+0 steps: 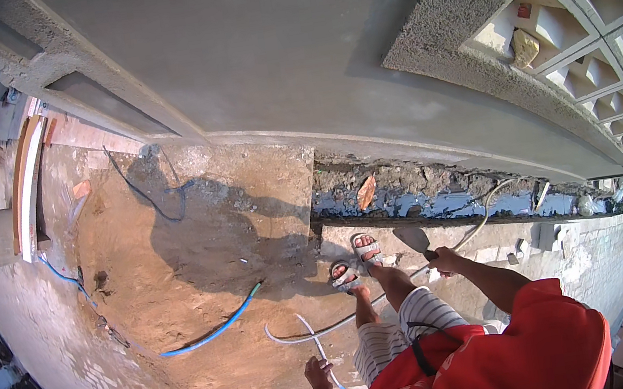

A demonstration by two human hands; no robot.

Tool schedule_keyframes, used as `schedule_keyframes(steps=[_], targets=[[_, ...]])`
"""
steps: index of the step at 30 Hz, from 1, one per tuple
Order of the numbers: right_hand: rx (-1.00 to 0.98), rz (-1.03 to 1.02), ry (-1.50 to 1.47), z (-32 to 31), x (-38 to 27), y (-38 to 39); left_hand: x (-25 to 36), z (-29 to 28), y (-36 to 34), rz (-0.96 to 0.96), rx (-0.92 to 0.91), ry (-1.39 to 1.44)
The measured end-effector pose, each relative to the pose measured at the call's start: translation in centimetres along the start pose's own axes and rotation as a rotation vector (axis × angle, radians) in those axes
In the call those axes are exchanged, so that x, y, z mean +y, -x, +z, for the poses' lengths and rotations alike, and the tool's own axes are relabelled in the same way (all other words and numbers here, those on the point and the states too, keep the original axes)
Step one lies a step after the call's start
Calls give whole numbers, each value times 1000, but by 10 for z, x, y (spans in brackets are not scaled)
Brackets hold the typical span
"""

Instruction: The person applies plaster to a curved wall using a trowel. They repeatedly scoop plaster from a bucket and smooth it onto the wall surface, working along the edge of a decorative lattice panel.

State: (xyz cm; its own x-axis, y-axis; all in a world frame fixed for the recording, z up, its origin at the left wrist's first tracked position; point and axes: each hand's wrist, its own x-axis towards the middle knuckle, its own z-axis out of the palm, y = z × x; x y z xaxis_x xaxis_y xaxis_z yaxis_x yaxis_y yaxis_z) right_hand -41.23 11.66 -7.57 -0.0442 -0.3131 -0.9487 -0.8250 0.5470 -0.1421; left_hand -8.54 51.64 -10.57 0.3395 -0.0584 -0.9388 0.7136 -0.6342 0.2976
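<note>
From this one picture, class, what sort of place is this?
Most likely an outdoor building site: a freshly plastered grey wall, a dug trench along its foot, bare sandy ground with hoses, and a trowel in the right hand.

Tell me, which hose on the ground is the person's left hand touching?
The thin white hose, under the left hand. The blue hoses lie farther out on the sandy ground, untouched.

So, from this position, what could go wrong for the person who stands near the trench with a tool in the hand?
1. The sandalled feet stand at the edge of the open trench with dark wet bottom; a slip could put a foot in.
2. The pale thin hose curves close behind the feet and could trip them.
3. The right hand holds the grey metal trowel near the bare toes; if the grip loosens, it may fall on them.
</note>
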Motion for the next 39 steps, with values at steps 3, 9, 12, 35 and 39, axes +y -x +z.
schedule_keyframes(steps=[3, 9, 12, 35, 39], targets=[[15, -63, -30, 4, -2, 43, 57, 5, 11, 149, -23, -24], [110, -154, -201, 7, 41, 72, 103, -10, 22, 322, -68, -92], [147, -54, -286, 12, 85, 61, 88, -26, 24, 220, -59, -161], [397, -27, -899, 176, 313, 158, 114, -1, 36, 471, -204, -582], [454, -92, -960, 224, 341, 192, 75, -22, 19, 398, -329, -739]])
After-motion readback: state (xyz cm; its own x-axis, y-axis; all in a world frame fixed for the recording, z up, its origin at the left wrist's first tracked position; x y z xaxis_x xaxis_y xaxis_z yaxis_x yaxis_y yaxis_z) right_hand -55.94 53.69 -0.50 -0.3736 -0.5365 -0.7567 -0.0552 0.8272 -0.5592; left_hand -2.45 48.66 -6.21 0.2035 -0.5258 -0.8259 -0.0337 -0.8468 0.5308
